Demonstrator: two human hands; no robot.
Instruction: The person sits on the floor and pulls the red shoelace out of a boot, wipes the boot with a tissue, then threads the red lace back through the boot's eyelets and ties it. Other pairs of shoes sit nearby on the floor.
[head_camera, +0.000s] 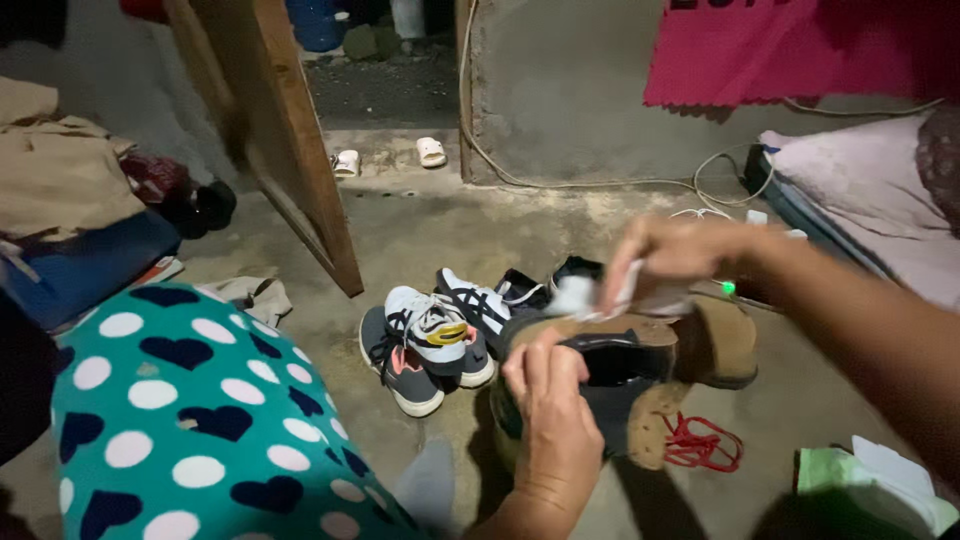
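Head view: the left hand (552, 400) clasps the dark upturned sole of a tan boot (640, 365), its grip wrapped tight around the sole edge, thumb on top. The boot is held just above the concrete floor (430, 230), in front of the person. The right hand (665, 250) hovers over the boot's sole, its grip pinched narrow on a white cloth (590, 295), which touches the sole. This hand is blurred.

A red lace (700, 445) lies on the floor just below the boot. To the left of the boot, a group of sneakers (430, 335) rests on the floor, white and grey, some overlapping. Two white sandals (390, 158) sit near the doorway step, well apart from the hands. A wooden door (290, 140) leans open at upper left. A teal polka-dot garment (190, 420) covers the person's knee at lower left. A mattress (860, 190) lies at right, beside a white cable (600, 183).
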